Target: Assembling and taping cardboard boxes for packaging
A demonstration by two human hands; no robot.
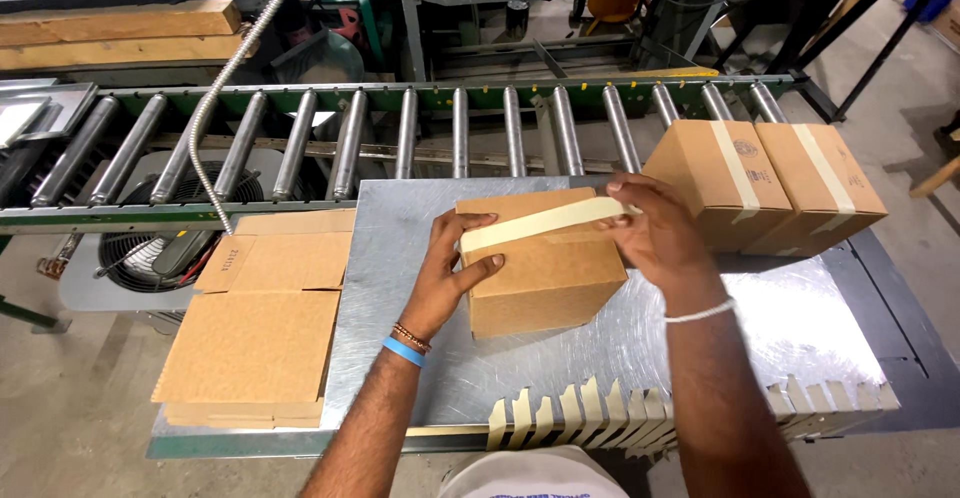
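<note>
A small brown cardboard box point(545, 273) sits in the middle of a shiny metal table point(400, 228). A strip of pale paper tape point(545, 223) stretches across its top. My left hand point(450, 268) grips the box's left side, thumb on the front face, fingers pressing the tape's left end. My right hand point(655, 233) pinches the tape's right end at the box's far right corner, holding it taut.
Two taped boxes point(765, 183) stand at the table's right rear. A stack of flat cardboard blanks point(255, 333) lies at the left. Cut tape strips point(610, 413) hang along the near edge. A roller conveyor point(400, 133) runs behind, with a flexible metal conduit point(225, 88) crossing it.
</note>
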